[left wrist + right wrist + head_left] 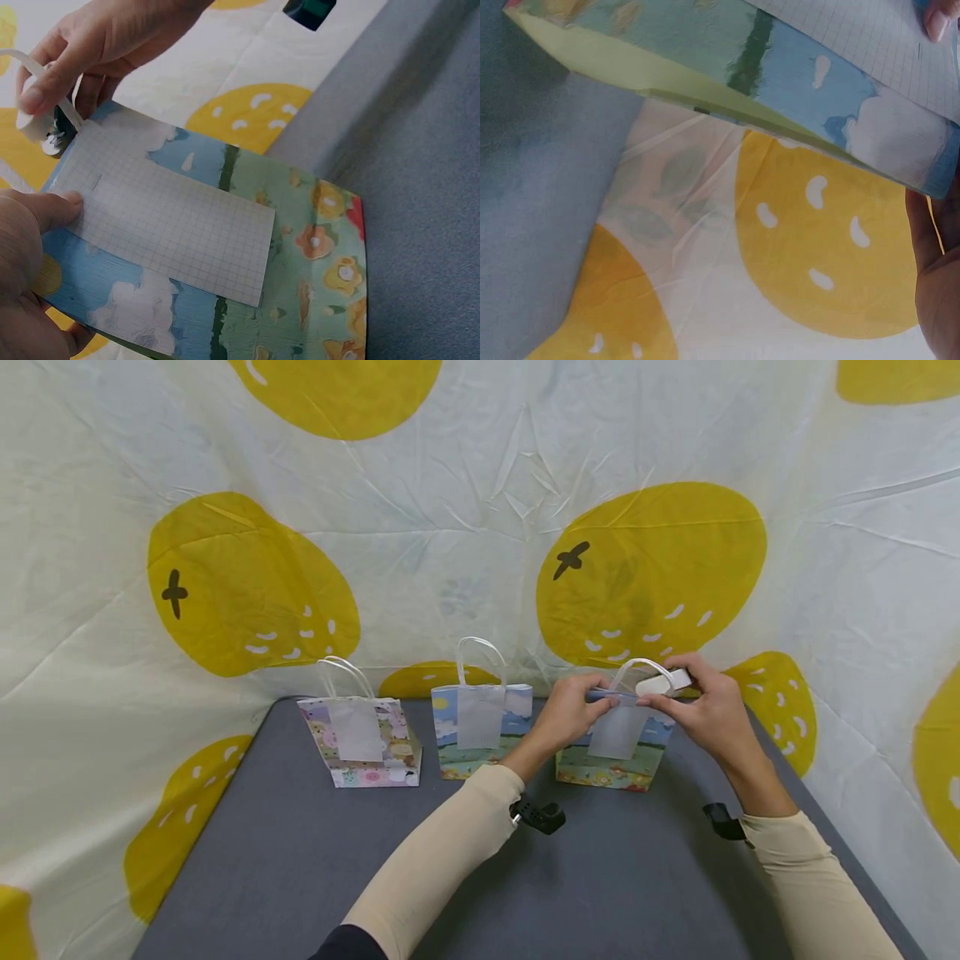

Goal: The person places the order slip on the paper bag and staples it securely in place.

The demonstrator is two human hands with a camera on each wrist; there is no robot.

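Note:
At the right-hand paper gift bag (pixel 648 760), which has a sky and flower print, both hands work on the top edge. My left hand (pixel 566 714) pinches that edge, its thumb on a squared paper slip (pixel 172 217) that hangs down the bag's front. A small staple mark shows on the slip near the thumb in the left wrist view. My right hand (pixel 708 714) holds a small white stapler (pixel 675 682) at the bag's top, beside the white handle (pixel 637 662). The stapler's metal end shows close to the bag's corner in the left wrist view.
Left of it stand a second sky-print bag (pixel 519 710) and a pink animal-print bag (pixel 405 752), each with a white slip on its front and upright handles. All rest on a grey table (pixel 300 877). A cloth with yellow fruit shapes (pixel 465 560) hangs behind.

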